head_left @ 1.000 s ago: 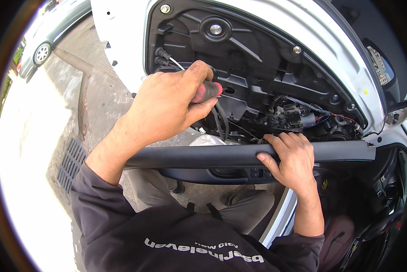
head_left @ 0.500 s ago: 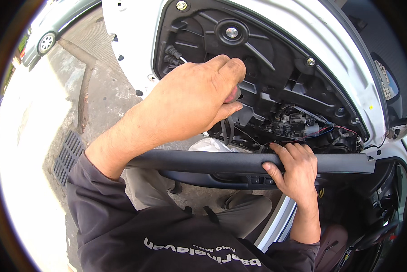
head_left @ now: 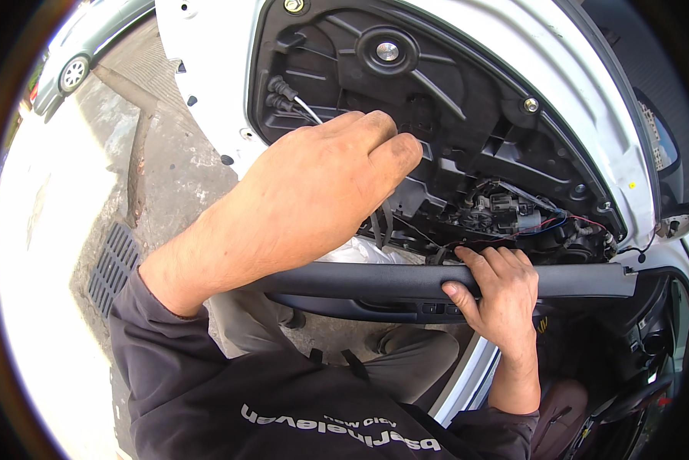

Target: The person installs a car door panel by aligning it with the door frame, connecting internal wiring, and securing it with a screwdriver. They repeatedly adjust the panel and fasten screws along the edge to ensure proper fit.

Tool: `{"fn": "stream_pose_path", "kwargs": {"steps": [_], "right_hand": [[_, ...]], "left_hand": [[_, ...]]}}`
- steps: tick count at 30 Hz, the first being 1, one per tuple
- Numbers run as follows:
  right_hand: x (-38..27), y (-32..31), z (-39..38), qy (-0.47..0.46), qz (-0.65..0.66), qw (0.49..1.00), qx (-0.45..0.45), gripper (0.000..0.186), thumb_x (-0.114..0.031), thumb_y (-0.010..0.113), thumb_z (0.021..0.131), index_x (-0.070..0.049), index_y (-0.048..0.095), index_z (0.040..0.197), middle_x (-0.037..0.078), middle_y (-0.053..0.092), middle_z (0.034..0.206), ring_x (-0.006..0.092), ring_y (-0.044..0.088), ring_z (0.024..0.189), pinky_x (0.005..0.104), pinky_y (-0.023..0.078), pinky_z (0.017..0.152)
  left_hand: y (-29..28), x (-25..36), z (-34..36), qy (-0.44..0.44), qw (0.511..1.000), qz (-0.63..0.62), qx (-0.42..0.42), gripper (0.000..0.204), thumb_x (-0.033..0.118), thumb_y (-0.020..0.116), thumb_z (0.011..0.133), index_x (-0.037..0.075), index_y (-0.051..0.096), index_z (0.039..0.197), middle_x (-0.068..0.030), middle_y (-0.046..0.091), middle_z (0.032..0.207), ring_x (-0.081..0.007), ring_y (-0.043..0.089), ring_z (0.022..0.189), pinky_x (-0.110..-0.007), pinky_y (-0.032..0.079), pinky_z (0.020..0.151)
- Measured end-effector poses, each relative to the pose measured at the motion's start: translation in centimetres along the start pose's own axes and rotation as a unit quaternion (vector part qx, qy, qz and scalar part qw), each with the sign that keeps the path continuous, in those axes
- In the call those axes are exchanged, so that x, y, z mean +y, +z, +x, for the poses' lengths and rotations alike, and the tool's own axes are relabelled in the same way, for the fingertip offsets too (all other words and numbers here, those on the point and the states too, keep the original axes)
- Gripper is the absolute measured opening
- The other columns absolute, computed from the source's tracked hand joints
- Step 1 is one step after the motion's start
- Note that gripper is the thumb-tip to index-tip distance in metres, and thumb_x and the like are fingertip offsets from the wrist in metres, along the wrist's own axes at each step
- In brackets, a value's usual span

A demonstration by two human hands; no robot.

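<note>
My left hand is closed on a screwdriver, its red-and-dark handle now hidden behind my fingers; the thin metal shaft points up-left at black rubber-booted fittings on the inner door module of a white car door. My right hand grips the top edge of a detached black door trim panel, thumb on its face. Above that hand is a mechanism with wiring. A dark cable hangs behind the trim.
A silver car is parked at upper left on concrete paving, with a drain grate lower left. The open car interior is at right. My legs are below the trim, near the sill.
My left hand has shifted right and rolled over, covering the screwdriver handle that showed earlier. My right hand and the trim sit slightly lower in the picture.
</note>
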State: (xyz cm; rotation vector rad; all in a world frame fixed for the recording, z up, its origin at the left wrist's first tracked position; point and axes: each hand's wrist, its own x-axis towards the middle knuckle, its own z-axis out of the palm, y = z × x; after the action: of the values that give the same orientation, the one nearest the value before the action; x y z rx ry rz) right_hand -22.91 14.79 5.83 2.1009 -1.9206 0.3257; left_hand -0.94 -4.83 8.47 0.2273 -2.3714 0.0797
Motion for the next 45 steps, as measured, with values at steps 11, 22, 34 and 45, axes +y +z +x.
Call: {"fn": "stream_pose_path", "kwargs": {"steps": [11,22,34,45], "right_hand": [[0.3,0.1,-0.1,-0.01,0.006,1.0,0.013,0.05,-0.045,0.077,0.081,-0.002,0.074,0.107,0.008,0.06,0.073,0.0265,0.059,0.069,0.0393,0.045,0.07],[0.2,-0.1,-0.4,-0.014,0.011,1.0,0.003,0.048,-0.045,0.077,0.081,-0.004,0.075,0.106,0.006,0.063,0.077,0.0249,0.062,0.073,0.0387,0.047,0.072],[4.3,-2.1,-3.2,0.021,-0.016,1.0,-0.003,0.042,-0.047,0.077,0.082,-0.007,0.07,0.091,0.005,0.063,0.078,0.0247,0.062,0.072,0.0382,0.047,0.069],[16.7,-6.7,-9.5,0.034,-0.092,0.991,0.086,0.03,-0.038,0.073,0.087,-0.008,0.069,0.088,0.005,0.06,0.076,0.0245,0.061,0.072,0.0389,0.049,0.071]], "left_hand": [[-1.6,1.0,-0.8,-0.077,0.997,0.001,-0.019,0.037,0.022,0.078,0.086,0.004,0.06,0.113,-0.0097,0.062,0.093,-0.0277,0.067,0.076,-0.038,0.055,0.064],[-4.1,2.3,-2.8,-0.115,0.992,-0.046,-0.009,0.041,0.011,0.082,0.081,0.004,0.063,0.116,-0.0153,0.068,0.108,-0.0315,0.068,0.077,-0.039,0.053,0.065],[-2.5,0.9,-5.7,-0.181,0.964,-0.178,0.076,0.063,0.05,0.08,0.087,-0.002,0.06,0.118,-0.0174,0.071,0.096,-0.0255,0.071,0.082,-0.033,0.055,0.074],[2.1,2.6,-3.9,-0.242,0.937,-0.251,-0.005,0.071,0.058,0.075,0.089,-0.003,0.055,0.121,-0.0192,0.068,0.103,-0.0246,0.066,0.093,-0.034,0.053,0.08]]}}
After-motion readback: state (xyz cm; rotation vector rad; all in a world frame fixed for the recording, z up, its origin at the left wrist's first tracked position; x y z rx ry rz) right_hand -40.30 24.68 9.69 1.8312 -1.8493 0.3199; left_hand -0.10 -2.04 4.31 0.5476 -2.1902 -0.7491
